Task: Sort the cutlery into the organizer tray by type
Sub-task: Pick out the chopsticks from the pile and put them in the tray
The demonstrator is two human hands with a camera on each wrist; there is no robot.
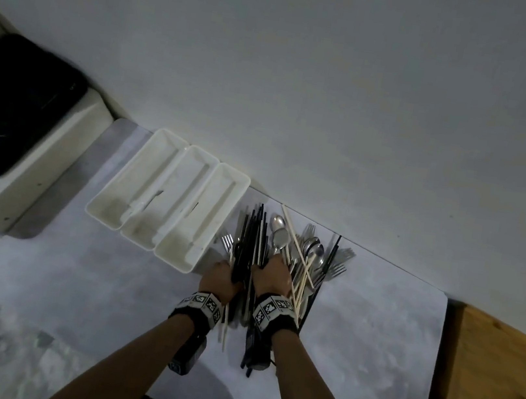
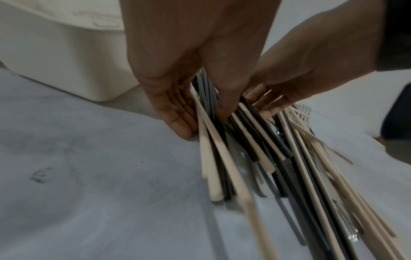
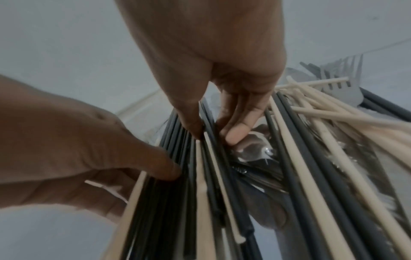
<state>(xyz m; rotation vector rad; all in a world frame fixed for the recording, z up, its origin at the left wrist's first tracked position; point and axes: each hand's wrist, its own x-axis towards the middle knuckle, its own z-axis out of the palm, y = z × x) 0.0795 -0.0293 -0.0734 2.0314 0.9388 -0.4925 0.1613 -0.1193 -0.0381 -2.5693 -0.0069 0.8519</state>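
Observation:
A white organizer tray (image 1: 105, 214) with three long compartments stands at the back left; its wall (image 2: 66, 44) shows in the left wrist view. Right of it lies a mixed pile: black chopsticks (image 1: 253, 235), beige chopsticks (image 1: 301, 282), spoons (image 1: 278, 234) and forks (image 1: 337, 263). My left hand (image 1: 225, 270) grips a bundle of black chopsticks (image 2: 213, 98), thumb on top, fingers (image 2: 175, 112) along its left side. My right hand (image 1: 269, 270) pinches a black chopstick (image 3: 210, 123) between its thumb and curled fingers (image 3: 239, 126). Spoon bowls (image 3: 253, 149) lie under the sticks.
The pile and tray sit on a pale grey mat (image 1: 89, 276) against a white wall (image 1: 306, 86). A white unit with a black opening (image 1: 11, 114) stands at the left. A wooden surface (image 1: 496, 388) borders the mat on the right.

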